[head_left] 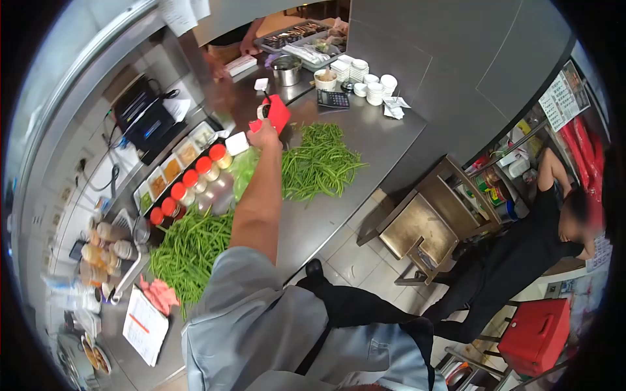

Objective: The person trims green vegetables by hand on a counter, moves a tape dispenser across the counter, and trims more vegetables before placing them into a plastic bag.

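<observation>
My left hand (263, 135), at the end of the outstretched arm, is closed on a red object (279, 115) over the counter. A pale round part and a dark narrow part show on that object, whose exact kind I cannot make out. Just right of the hand lies a loose pile of green beans (319, 163). A larger heap of green beans (189, 251) is left of my forearm. Light-green plastic (244, 171) lies beside the forearm, near a row of red-lidded jars (190, 180). My right hand is out of view.
Toward the far end of the steel counter (398, 127) stand a metal pot (286, 70), stacked white cups (375, 91) and a calculator (333, 99). A clipboard (145, 326) lies near the left. On the right are a wooden chair (419, 228), a person in black (515, 254) and a red box (535, 335).
</observation>
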Demonstrator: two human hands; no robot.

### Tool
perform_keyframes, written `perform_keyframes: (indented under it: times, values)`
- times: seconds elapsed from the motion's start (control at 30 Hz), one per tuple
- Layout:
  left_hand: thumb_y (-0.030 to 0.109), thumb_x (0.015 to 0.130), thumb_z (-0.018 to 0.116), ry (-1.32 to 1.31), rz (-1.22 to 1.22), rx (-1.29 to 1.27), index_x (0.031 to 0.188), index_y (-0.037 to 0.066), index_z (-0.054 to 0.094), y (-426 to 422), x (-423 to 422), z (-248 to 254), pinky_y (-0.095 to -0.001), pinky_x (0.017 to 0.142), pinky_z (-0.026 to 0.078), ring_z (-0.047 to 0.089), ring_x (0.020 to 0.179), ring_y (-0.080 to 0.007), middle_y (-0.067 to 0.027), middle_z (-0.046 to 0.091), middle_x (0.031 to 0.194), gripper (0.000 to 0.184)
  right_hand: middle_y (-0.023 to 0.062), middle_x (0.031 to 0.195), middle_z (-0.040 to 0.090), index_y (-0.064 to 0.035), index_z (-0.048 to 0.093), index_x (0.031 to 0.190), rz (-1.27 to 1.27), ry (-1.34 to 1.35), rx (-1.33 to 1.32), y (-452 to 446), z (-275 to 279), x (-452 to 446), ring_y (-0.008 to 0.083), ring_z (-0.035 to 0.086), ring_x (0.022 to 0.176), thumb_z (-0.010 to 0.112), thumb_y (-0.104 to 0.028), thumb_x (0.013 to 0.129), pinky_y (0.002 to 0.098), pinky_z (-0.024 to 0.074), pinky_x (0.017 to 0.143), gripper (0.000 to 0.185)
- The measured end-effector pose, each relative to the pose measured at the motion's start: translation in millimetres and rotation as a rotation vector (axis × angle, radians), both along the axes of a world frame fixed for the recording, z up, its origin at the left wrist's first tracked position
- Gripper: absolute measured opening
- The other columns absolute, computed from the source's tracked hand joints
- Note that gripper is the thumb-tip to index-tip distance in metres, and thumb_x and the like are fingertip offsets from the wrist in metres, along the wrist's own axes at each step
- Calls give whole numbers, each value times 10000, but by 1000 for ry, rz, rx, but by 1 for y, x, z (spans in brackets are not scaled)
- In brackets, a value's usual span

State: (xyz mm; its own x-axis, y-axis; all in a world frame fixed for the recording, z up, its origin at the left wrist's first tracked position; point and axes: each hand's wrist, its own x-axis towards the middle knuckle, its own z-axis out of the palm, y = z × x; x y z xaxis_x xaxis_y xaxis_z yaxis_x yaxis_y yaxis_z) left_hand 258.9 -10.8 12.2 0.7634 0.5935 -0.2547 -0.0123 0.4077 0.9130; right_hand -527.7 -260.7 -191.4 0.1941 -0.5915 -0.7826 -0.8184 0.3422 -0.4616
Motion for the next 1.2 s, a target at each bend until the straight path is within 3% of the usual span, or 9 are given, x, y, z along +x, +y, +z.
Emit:
perform_keyframes:
  times: [0.23,0.33,0.43,0.63,0.73,0.87,0.93,1.1,1.2]
  values:
    - [244,822,808,-192,-34,22,1180,20,631,-14,95,-64,-411,758,592,732,872,-304,-149,737,1063,458,102,901,684,-7,639,1176,12,34,-85,-2,33,28,195,686,759,588,-459,1059,373,536,616,469]
    - [79,866,768,-220,-58,28,1144,29,557,-30,100,-62,-365,647,584,694,774,-204,-88,677,909,353,96,893,684,-6,641,1171,52,35,-114,1,41,31,188,685,760,601,-436,1061,364,533,619,446]
    - [290,784,842,-120,19,305,1154,16,625,-25,108,-72,-508,889,543,714,905,-383,-171,729,1029,509,90,885,684,-4,643,1166,130,7,-160,-1,37,37,181,685,761,615,-414,1063,355,531,623,424]
    - [312,770,849,-126,112,690,1152,37,626,-2,112,-81,-532,1001,467,688,1046,-397,-171,714,1089,521,78,870,685,0,648,1156,375,-187,-333,-23,25,73,167,684,764,641,-369,1066,338,526,630,380]
    - [339,797,851,184,-57,825,1224,45,620,14,99,-56,-520,1062,459,662,1170,-439,-181,688,1302,568,95,972,728,-3,643,1175,385,-148,-243,-16,97,174,180,707,804,644,-343,1063,338,551,671,358]
    - [343,879,803,26,-218,827,1375,-57,544,43,95,-38,-485,1168,405,558,1351,-460,-280,621,1404,688,121,955,726,-7,665,1119,628,-346,-352,-24,151,299,190,671,764,662,-319,1054,349,536,694,318]
    - [310,926,762,-241,-264,836,1395,-144,523,30,48,-9,-466,1210,362,520,1403,-431,-346,584,1414,695,135,943,709,-10,675,1093,750,-460,-466,-27,184,363,198,659,794,675,-284,1044,355,529,733,278]
    - [230,956,702,-321,-974,806,1319,9,663,-5,-169,8,-437,1147,440,582,1336,-383,-213,661,1321,427,161,1024,673,-45,694,1143,797,-726,-724,-56,178,499,332,677,928,719,-154,968,419,545,835,207]
    - [328,856,799,-757,-1136,1471,1482,219,572,6,-255,-30,-639,1196,347,406,1500,-406,-166,472,1564,674,185,1079,673,-57,699,1138,923,-759,-924,-68,163,551,395,667,998,725,-123,931,461,549,878,219]
